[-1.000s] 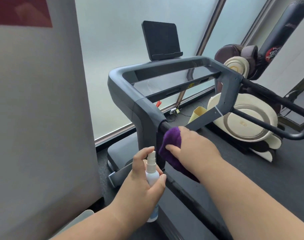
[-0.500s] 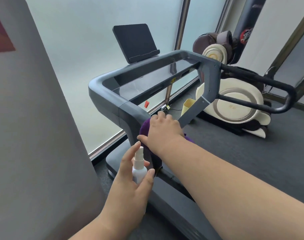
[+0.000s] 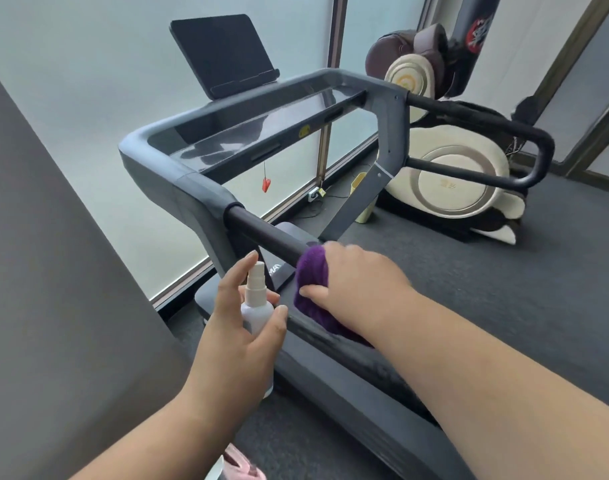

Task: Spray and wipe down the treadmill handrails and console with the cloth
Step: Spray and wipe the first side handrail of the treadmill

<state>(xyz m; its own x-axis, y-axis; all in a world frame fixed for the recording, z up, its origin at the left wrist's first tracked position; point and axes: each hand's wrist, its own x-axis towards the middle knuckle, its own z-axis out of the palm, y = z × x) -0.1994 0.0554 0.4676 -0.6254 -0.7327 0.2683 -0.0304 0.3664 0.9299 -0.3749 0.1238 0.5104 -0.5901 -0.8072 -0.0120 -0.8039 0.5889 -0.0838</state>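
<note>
handrail [image 3: 265,233] end hidden under purple cloth [image 3: 311,282], spray bottle [image 3: 256,306] base behind left hand [image 3: 239,341]

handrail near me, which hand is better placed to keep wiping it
Right. The right hand already grips the purple cloth wrapped on the near handrail. The left hand holds the spray bottle beside it, off the rail.

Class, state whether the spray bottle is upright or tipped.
Upright: the spray bottle stands nozzle-up in the left hand.
</note>
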